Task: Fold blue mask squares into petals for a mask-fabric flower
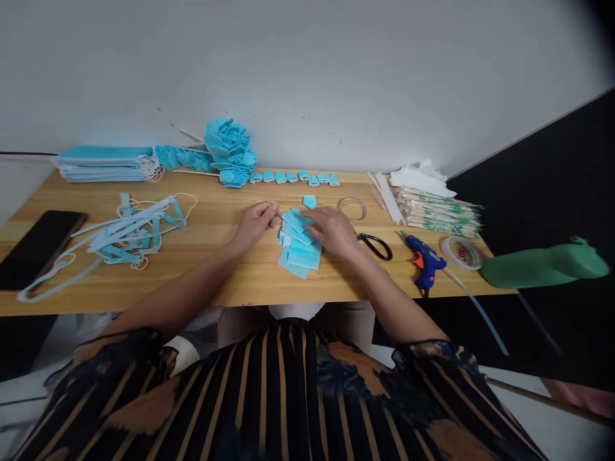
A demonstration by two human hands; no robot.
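Observation:
A loose pile of light-blue fabric pieces (pixel 302 256), cut from what looks like face-mask material, lies in front of me on the wooden table. My right hand (pixel 334 230) reaches over its right side, fingers apart and touching the upper pieces. Just left of the pile, my left hand (pixel 259 221) is closed with fingertips pinched together; whatever is between them is too small to make out. Beyond the hands lies a single folded blue piece (pixel 310 202). Farther back, several folded blue petals (pixel 286 177) form a row.
Blue fabric flowers (pixel 230 150) and stacked face masks (pixel 106 163) stand along the wall. Cut mask straps (pixel 129 234) and a phone (pixel 41 246) lie left. Rightward are black-handled scissors (pixel 375 246), a wire coil (pixel 352 209), a glue gun (pixel 425 261), tape (pixel 461 253), and a green bottle (pixel 538 266).

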